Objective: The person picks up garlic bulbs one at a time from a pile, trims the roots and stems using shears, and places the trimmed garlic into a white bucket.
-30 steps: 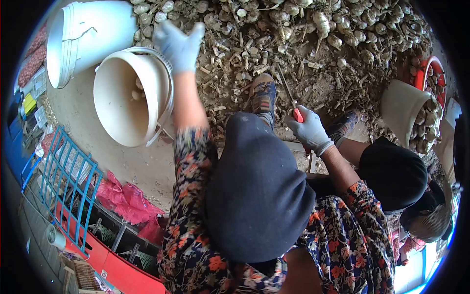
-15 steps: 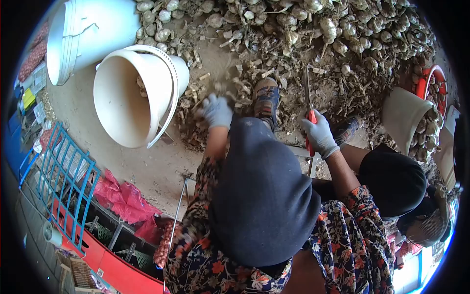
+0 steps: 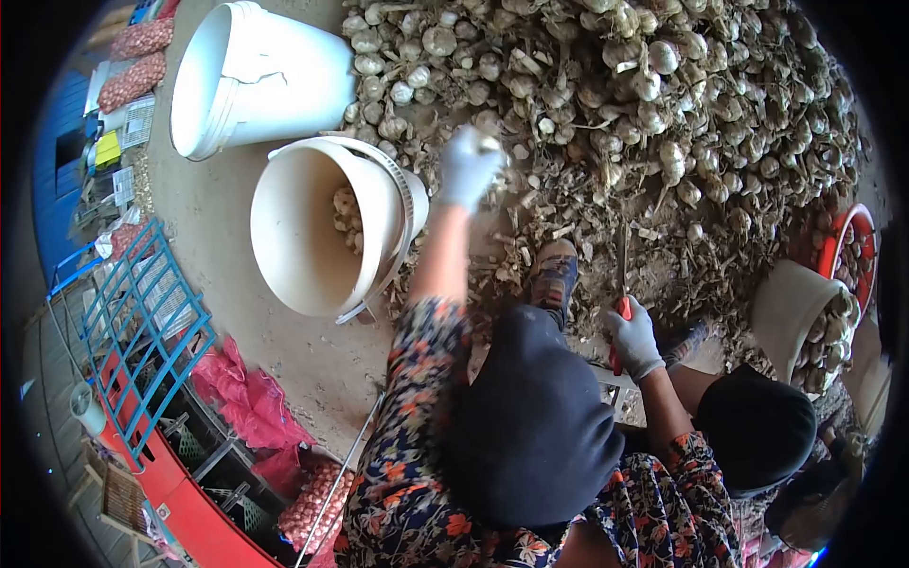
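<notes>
Garlic bulb (image 3: 490, 145): upper centre of frame, at the edge of the garlic pile (image 3: 663, 85).
Left hand (image 3: 469, 170), gloved, fingers closed around it; white bucket (image 3: 303, 251) just to its left. Right hand (image 3: 632, 339), right of centre, clenched on red-handled shears (image 3: 622, 270).

Quick count: three pale plastic buckets (image 3: 284, 66) (image 3: 303, 248) (image 3: 781, 303), one red tub (image 3: 838, 237), three mesh sacks (image 3: 142, 38) (image 3: 128, 83) (image 3: 317, 497), one blue wire rack (image 3: 142, 312), two shoes (image 3: 554, 279) (image 3: 684, 343). Two gloved hands, left hand (image 3: 471, 168) and right hand (image 3: 634, 343), one red-handled cutting tool (image 3: 621, 284). Loose garlic bulbs (image 3: 663, 95): way too many to count.
</notes>
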A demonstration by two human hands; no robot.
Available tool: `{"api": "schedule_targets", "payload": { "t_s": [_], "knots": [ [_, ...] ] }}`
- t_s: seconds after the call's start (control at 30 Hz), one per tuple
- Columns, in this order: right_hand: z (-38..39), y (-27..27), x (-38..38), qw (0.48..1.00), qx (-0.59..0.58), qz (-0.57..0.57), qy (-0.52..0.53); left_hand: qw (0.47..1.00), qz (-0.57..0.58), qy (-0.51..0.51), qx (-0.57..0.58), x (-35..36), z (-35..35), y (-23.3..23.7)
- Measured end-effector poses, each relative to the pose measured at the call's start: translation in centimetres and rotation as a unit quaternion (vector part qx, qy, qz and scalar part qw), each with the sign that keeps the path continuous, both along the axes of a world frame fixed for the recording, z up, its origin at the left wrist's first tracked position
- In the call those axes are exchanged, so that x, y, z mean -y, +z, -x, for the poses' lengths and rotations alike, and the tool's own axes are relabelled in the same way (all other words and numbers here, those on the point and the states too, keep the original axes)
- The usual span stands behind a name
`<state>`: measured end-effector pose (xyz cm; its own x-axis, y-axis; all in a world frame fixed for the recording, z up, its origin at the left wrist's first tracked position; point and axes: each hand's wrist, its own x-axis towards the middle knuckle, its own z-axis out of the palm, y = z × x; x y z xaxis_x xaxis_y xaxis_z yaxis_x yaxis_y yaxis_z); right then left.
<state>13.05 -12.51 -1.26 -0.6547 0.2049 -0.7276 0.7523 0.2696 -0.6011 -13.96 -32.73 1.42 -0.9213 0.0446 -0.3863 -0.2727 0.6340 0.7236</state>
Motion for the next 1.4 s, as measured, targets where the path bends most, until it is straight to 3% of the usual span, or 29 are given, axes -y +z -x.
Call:
{"api": "schedule_targets", "payload": {
  "t_s": [0.03, 0.07, 0.1, 0.13, 0.17, 0.2, 0.27, 0.37, 0.4, 0.43, 0.47, 0.5, 0.53, 0.6, 0.63, 0.67, 0.7, 0.73, 0.83, 0.87, 0.93, 0.97, 1.07, 1.27, 1.4],
  "knots": [
    [-0.1, -0.5, 0.0, 0.999, -0.003, 0.024, -0.035, 0.974, -0.078, 0.034, -0.208, 3.0, 2.0, -0.7],
    [-0.7, -0.7, 0.0, 0.996, 0.002, 0.049, -0.069, 0.957, -0.121, 0.086, -0.250, 3.7, 2.6, 6.0],
    [-0.6, -1.0, -0.1, 0.996, 0.024, 0.050, -0.063, 0.868, 0.037, 0.041, -0.494, 8.6, 6.1, 8.1],
    [-0.6, -1.2, -0.1, 0.997, 0.030, 0.045, -0.054, 0.794, 0.197, 0.028, -0.575, 10.7, 8.2, 12.9],
    [-0.4, -0.9, 0.0, 0.995, 0.049, 0.065, -0.063, 0.782, 0.158, 0.108, -0.593, 10.9, 9.5, 17.1],
    [-0.1, -0.7, 0.2, 0.991, 0.066, 0.084, -0.075, 0.764, 0.161, 0.127, -0.612, 14.4, 13.4, 19.6],
    [-0.5, -1.3, 0.5, 0.995, 0.049, 0.070, -0.058, 0.634, 0.537, 0.158, -0.534, 18.8, 18.9, 20.6],
    [0.0, -0.8, 0.8, 0.996, 0.051, 0.056, -0.043, 0.683, 0.435, 0.082, -0.581, 14.7, 18.1, 18.0],
    [0.4, -0.5, 1.0, 0.995, 0.074, 0.060, -0.039, 0.823, 0.341, 0.061, -0.449, 12.4, 16.4, 15.4],
    [0.6, -0.3, 1.0, 0.997, 0.060, 0.044, -0.025, 0.821, 0.264, -0.036, -0.505, 12.8, 17.5, 8.6],
    [0.8, 0.0, 0.8, 0.997, 0.064, 0.039, -0.026, 0.946, 0.155, -0.047, -0.281, 7.2, 12.5, 6.1],
    [1.0, 0.4, 0.6, 0.998, 0.050, 0.027, -0.011, 0.887, 0.324, -0.162, -0.285, 4.2, 11.1, 2.0],
    [1.1, 0.8, 0.3, 0.999, 0.037, 0.017, 0.006, 0.923, 0.252, -0.141, -0.253, 3.2, 9.6, -2.6],
    [1.2, 1.0, 0.1, 0.998, 0.057, 0.007, 0.015, 0.959, 0.246, -0.019, -0.137, 3.0, 8.9, -9.9],
    [1.2, 0.9, 0.1, 0.999, 0.054, 0.008, -0.001, 0.978, 0.205, -0.020, -0.021, 3.5, 8.9, -12.8],
    [1.4, 0.8, 0.2, 0.999, 0.048, 0.009, -0.014, 0.982, 0.162, -0.016, 0.094, 3.4, 8.5, -13.0],
    [0.8, -0.5, 0.1, 0.997, 0.066, 0.030, -0.017, 0.975, -0.041, 0.100, 0.194, 3.1, 7.6, -13.3],
    [1.4, -0.5, 0.1, 0.997, 0.066, 0.029, -0.017, 0.975, -0.042, 0.100, 0.194, 3.0, 7.3, -12.7],
    [2.5, -0.3, 1.2, 0.998, 0.046, 0.047, 0.011, 0.986, 0.015, -0.085, 0.141, 2.7, 6.1, -10.7],
    [3.4, 0.3, 1.6, 0.998, 0.049, 0.047, 0.009, 0.986, 0.015, -0.087, 0.144, 3.0, 5.2, -11.1],
    [5.7, 1.7, 2.1, 0.996, -0.002, -0.004, 0.090, 0.976, -0.212, -0.042, 0.026, 3.5, 3.3, -11.6],
    [6.4, 1.7, 2.1, 0.996, 0.001, -0.004, 0.088, 0.951, -0.304, 0.020, 0.048, 2.7, 1.6, -9.2],
    [8.6, 2.3, 2.3, 0.967, -0.118, -0.128, 0.184, 0.915, -0.391, -0.001, 0.105, 2.9, -1.5, -4.6],
    [11.4, 6.0, 1.1, 0.884, -0.195, -0.293, 0.307, 0.879, -0.462, -0.072, 0.097, 1.7, -4.0, 0.6],
    [11.6, 7.4, 0.3, 0.866, -0.181, -0.322, 0.338, 0.930, -0.361, -0.063, 0.034, 0.7, -4.5, 1.8]
  ]
}}
